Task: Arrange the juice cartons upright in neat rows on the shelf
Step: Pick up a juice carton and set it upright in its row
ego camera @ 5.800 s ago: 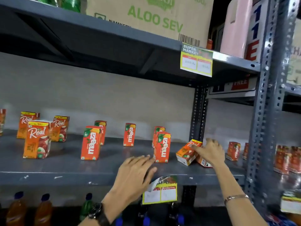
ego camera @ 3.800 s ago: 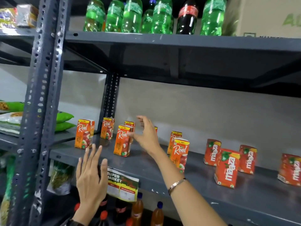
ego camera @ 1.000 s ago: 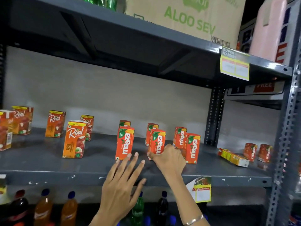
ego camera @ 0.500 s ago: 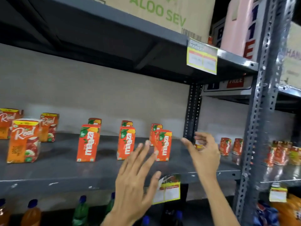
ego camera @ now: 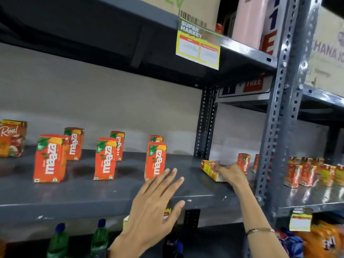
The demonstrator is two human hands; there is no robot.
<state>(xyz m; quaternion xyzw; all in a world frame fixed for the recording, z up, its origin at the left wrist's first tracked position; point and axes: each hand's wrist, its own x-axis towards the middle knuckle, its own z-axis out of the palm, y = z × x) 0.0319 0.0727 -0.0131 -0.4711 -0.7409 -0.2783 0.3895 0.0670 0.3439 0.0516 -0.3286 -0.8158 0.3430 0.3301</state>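
Several red Maaza cartons stand upright in two rows on the grey shelf (ego camera: 93, 196); the front ones are at left (ego camera: 49, 158), middle (ego camera: 105, 158) and right (ego camera: 156, 161). A Real carton (ego camera: 11, 138) stands at the far left. One orange carton (ego camera: 211, 170) lies on its side near the shelf's right end. My right hand (ego camera: 231, 174) has its fingers on that lying carton and grips it. My left hand (ego camera: 154, 203) hovers with fingers spread in front of the shelf edge, holding nothing.
A perforated grey upright (ego camera: 277, 116) stands just right of my right hand. Two more Maaza cartons (ego camera: 243, 162) stand behind it, and several small cartons (ego camera: 312, 172) sit on the neighbouring shelf. Bottles (ego camera: 59, 239) stand below. A price tag (ego camera: 199, 45) hangs overhead.
My right hand has reached forward and down from mid-air onto the lying carton at the shelf's right end. My left hand stays spread in front of the shelf. The view swung right.
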